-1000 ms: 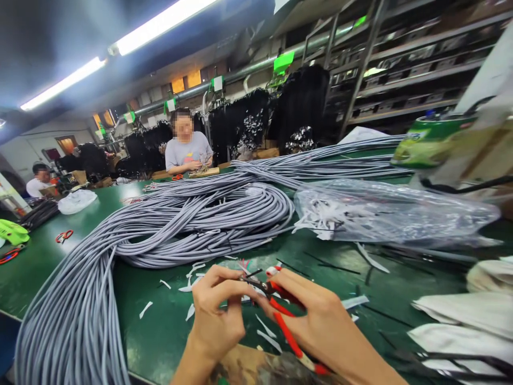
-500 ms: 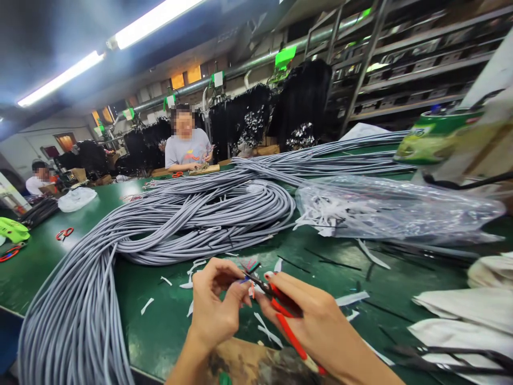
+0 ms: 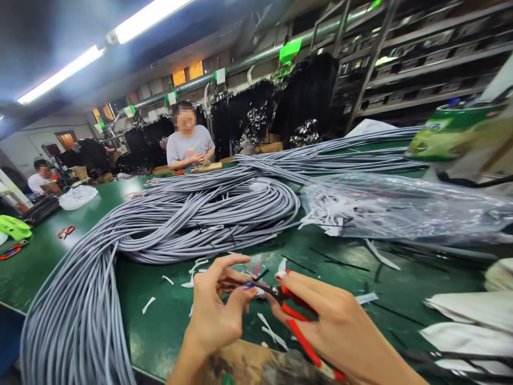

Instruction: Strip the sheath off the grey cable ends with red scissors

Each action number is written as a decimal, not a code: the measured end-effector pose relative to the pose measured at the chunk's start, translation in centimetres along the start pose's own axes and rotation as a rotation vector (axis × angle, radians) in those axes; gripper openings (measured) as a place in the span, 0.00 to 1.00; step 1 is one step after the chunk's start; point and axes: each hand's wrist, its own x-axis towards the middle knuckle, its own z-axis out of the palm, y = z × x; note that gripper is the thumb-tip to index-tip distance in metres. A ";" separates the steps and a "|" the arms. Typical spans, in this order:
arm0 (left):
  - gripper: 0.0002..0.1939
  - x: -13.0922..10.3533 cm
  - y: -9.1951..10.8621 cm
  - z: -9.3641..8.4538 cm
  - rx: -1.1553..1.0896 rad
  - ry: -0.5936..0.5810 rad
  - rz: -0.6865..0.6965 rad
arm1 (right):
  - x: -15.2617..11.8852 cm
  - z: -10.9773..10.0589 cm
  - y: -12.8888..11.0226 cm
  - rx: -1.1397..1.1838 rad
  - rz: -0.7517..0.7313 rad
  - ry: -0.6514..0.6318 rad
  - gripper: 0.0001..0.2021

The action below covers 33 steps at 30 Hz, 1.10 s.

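My left hand (image 3: 218, 305) pinches the end of some thin coloured wires (image 3: 258, 271), with pink, green, blue and orange strands showing near the fingertips. My right hand (image 3: 320, 310) is wrapped round red-handled cutters (image 3: 298, 334). The dark jaws of the cutters reach left to the wires at my left fingertips; whether they touch a strand is too small to tell. Behind both hands lies a large coiled bundle of grey cables (image 3: 208, 214), which runs down over the table's left front side.
On the green table (image 3: 140, 289) lie white scraps, black strips and red scissors (image 3: 66, 231). A clear plastic bag (image 3: 401, 208) with white pieces lies at right, near white gloves (image 3: 468, 310) and a green container (image 3: 449, 131). A person (image 3: 190, 144) sits across the table.
The cutters in my right hand have shifted slightly right and open somewhat at the jaws. The person across has brought their hands together. The view has shifted a little.
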 end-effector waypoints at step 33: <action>0.12 -7.5 6.5 -5.7 -0.885 -0.251 -0.271 | -1.0 0.7 6.0 -0.409 0.604 -0.384 0.12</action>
